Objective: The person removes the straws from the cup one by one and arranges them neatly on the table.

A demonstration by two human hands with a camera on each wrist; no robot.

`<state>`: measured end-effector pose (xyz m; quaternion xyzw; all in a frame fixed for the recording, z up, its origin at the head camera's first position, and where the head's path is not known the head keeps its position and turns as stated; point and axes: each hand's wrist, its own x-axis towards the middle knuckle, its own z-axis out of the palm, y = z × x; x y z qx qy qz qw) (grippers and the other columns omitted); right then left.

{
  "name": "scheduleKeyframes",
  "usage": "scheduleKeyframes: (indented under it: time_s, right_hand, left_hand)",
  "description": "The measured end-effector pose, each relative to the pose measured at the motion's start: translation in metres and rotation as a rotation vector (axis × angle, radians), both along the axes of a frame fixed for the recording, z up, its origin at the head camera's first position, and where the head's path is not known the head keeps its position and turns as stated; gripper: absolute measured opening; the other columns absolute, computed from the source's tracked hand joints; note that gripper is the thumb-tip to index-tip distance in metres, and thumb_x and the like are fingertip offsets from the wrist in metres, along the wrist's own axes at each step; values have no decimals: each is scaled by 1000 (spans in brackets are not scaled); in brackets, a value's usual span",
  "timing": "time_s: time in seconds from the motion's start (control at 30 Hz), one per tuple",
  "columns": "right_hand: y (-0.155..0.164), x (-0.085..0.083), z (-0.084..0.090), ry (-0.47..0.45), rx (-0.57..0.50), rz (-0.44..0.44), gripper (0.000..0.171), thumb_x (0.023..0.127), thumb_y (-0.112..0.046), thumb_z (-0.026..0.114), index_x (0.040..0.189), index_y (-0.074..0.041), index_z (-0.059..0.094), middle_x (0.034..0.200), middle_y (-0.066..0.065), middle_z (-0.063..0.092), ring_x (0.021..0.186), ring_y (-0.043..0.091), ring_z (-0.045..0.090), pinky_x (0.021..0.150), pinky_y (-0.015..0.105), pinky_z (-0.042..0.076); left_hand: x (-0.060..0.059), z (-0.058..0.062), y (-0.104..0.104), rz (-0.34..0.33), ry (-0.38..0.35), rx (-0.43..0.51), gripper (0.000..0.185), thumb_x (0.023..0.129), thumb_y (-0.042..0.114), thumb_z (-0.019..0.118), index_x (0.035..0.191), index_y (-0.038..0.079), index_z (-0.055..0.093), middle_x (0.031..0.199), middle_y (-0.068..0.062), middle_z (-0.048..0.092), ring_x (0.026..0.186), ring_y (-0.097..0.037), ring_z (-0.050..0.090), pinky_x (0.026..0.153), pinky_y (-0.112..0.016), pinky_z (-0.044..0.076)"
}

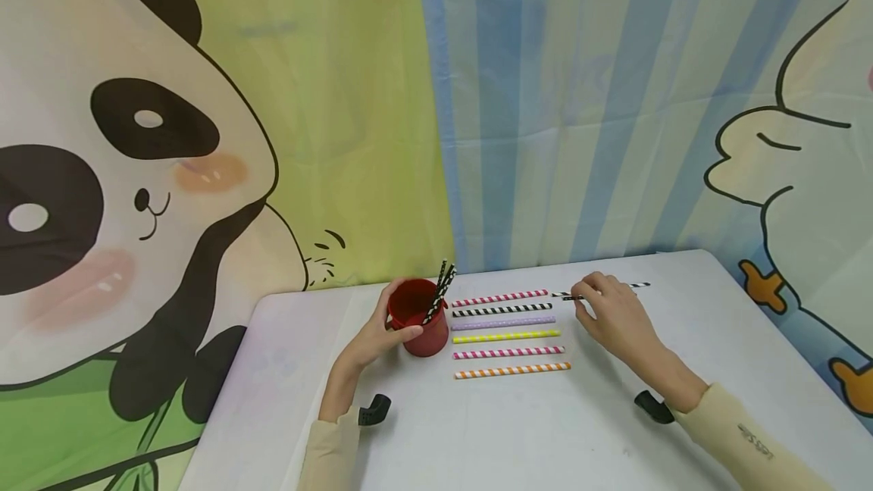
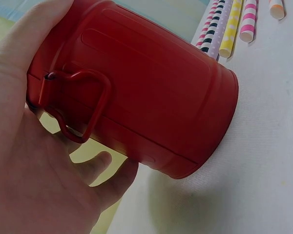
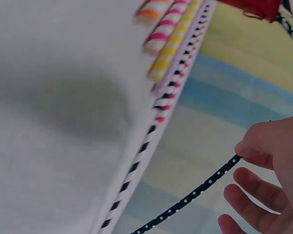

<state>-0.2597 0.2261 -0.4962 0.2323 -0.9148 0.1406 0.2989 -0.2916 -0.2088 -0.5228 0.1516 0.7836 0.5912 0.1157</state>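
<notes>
My left hand [image 1: 385,324] grips a red metal cup [image 1: 426,332] with a wire handle [image 2: 83,105], tilting it on the white table [image 1: 532,430]. Two black-and-white straws [image 1: 442,290] stand in the cup. To its right several paper straws lie in a row: pink [image 1: 500,298], black striped [image 1: 502,310], purple [image 1: 503,322], yellow [image 1: 506,336], pink [image 1: 508,352], orange [image 1: 513,370]. My right hand [image 1: 585,300] pinches a black dotted straw [image 3: 195,192] just above the table's far side. A black-and-white striped straw [image 1: 637,286] lies behind that hand.
A cartoon curtain with a panda [image 1: 123,173] hangs right behind the table's far edge. The table's left edge runs close to the cup. Bare white tabletop stretches in front of the straw row towards me.
</notes>
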Motion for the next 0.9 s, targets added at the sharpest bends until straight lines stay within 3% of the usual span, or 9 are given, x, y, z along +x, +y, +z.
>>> scheduleKeyframes:
  time_s: [0.27,0.7,0.9]
  right_hand:
    - [11,-15,-19,10,73,-31,16,79,0,72,89,-9,63,90,9,60,80,33,57,66,47,46]
    - [4,-31,-31,-138,209,-80,11,84,-3,74,90,-7,64,87,9,57,80,32,55,67,46,45]
    - [2,-31,-34,-174,207,-101,9,85,-4,74,90,-6,67,87,9,57,81,33,55,68,47,45]
  left_hand:
    - [1,0,0,2,0,-3,92,85,29,79,154,41,20,153,2,34,145,-26,29,113,-57,39]
    - [0,-1,-1,-4,0,3,92,85,28,79,155,41,20,154,2,34,145,-27,29,112,-56,40]
    - [0,-1,-1,-17,8,17,91,86,26,78,155,39,20,154,1,34,145,-28,29,111,-55,41]
